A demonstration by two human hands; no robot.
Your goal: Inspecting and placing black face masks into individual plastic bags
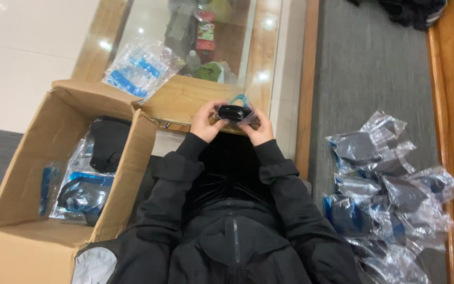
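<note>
Between the two raised hands sits a small black oval object (232, 112), partly wrapped in a clear plastic bag with a blue edge (240, 100) that sticks up just above it. Left hand (205, 122) grips the object's left end, fingers curled round the top and thumb underneath, closed on it. Right hand (258, 128) pinches the right end together with the crinkled plastic, its fingers likewise bent shut around the bundle. Both hands meet at the object, so it lies directly between the fingertips, held up over the person's lap and black jacket sleeves (282, 184).

Just beyond the hands runs the wooden edge of a glass-topped table (185, 100); farther beyond and to the left of the left hand lies a bundle of clear bags with blue strips (140, 66) on that table. Under the glass, bottles and a green packet show, well beyond the fingers.

Left of and below the left hand stands an open cardboard box (32, 158), its near flap close to the left sleeve. Inside it lie more bagged black items (82, 192) and loose black pieces.

Right of and below the right hand, well apart from it, a heap of filled clear bags (390, 200) rests on the grey seat surface (363, 68), each holding a dark item with blue trim showing.
</note>
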